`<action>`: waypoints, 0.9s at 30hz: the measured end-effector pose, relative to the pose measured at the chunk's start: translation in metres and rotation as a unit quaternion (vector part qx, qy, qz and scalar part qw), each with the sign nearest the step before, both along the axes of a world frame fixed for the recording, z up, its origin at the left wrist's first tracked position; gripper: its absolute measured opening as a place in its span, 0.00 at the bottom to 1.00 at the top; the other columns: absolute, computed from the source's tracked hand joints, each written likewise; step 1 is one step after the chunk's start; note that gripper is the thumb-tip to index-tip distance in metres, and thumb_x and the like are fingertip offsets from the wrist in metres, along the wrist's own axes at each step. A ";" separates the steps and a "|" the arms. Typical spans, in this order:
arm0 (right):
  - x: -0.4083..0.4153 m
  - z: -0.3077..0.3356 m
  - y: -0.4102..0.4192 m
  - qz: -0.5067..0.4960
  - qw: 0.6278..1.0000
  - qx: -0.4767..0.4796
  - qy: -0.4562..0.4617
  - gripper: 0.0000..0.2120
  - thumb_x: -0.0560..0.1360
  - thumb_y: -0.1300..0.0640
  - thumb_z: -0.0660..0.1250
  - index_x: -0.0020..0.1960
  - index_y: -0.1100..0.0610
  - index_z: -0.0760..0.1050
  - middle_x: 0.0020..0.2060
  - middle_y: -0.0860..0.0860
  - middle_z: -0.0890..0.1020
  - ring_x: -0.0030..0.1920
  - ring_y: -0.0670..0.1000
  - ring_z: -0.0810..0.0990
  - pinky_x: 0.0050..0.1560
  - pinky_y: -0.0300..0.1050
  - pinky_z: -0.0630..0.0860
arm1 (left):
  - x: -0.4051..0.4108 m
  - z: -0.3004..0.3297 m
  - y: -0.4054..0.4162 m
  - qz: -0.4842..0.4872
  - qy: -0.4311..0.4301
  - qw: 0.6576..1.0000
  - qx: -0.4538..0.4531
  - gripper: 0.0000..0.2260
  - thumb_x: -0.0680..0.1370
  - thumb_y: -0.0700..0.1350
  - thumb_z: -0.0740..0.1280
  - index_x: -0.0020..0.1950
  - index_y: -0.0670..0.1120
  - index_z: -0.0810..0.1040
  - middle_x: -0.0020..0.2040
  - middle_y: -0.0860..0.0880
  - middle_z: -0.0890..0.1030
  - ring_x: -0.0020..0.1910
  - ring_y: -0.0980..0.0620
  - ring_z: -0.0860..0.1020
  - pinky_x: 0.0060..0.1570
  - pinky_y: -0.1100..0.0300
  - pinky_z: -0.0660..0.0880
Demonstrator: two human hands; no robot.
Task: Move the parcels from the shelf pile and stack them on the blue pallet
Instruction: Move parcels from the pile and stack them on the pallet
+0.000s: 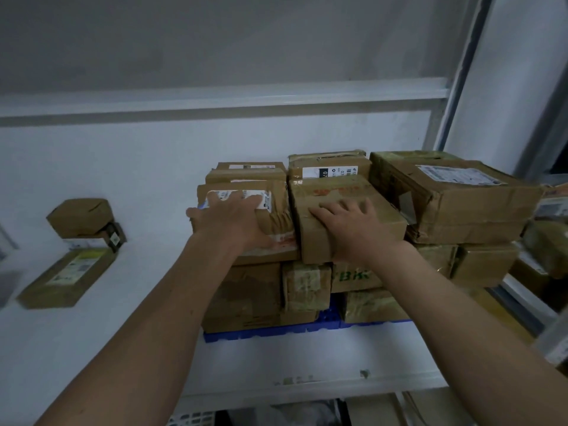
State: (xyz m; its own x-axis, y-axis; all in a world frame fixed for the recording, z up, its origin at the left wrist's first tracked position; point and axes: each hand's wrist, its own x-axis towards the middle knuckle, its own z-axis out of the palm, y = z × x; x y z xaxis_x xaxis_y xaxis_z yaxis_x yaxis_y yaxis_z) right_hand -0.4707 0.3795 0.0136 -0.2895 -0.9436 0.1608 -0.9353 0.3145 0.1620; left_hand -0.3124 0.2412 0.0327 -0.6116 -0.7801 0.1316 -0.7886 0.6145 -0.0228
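Head view: two top parcels pressed down, stack edge at risk

Head view: the left hand (233,218) is laid flat, fingers spread, on the labelled parcel (246,210); the right hand (347,222) is laid open-palmed on the plain parcel (344,216) just beside it. Neither grip is closed round anything. Both parcels are placed on the top layer of the stack on the blue pallet (270,332). The plain parcel's near edge appears to overhang the lower boxes; a slip forward off the stack is judged likely if it is released unsquared. Loose parcels (78,241) are seen lying well apart at left.
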 end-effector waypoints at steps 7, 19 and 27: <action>0.006 0.004 -0.004 0.007 0.998 -0.012 -0.069 0.42 0.70 0.44 0.71 0.76 0.48 0.52 0.74 0.51 0.60 0.73 0.59 0.59 0.70 0.61 0.59 | 0.004 0.005 0.005 -0.004 -0.001 1.000 0.013 0.43 0.63 0.74 0.67 0.74 0.62 0.57 0.77 0.53 0.59 0.75 0.40 0.54 0.67 0.28 0.49; 0.102 0.024 -0.056 0.258 0.960 -0.092 -0.062 0.31 0.75 0.45 0.66 0.74 0.53 0.60 0.71 0.52 0.66 0.70 0.54 0.63 0.70 0.47 0.59 | 0.085 0.021 0.018 0.050 0.161 0.985 -0.030 0.26 0.74 0.61 0.66 0.68 0.53 0.71 0.65 0.47 0.75 0.62 0.44 0.73 0.54 0.53 0.70; 0.192 0.002 -0.099 0.312 0.943 -0.055 -0.102 0.35 0.75 0.46 0.67 0.75 0.56 0.57 0.74 0.54 0.61 0.74 0.53 0.57 0.73 0.50 0.56 | 0.183 -0.013 -0.001 0.136 0.101 0.985 0.013 0.28 0.73 0.60 0.68 0.69 0.51 0.70 0.66 0.48 0.74 0.64 0.47 0.72 0.55 0.56 0.71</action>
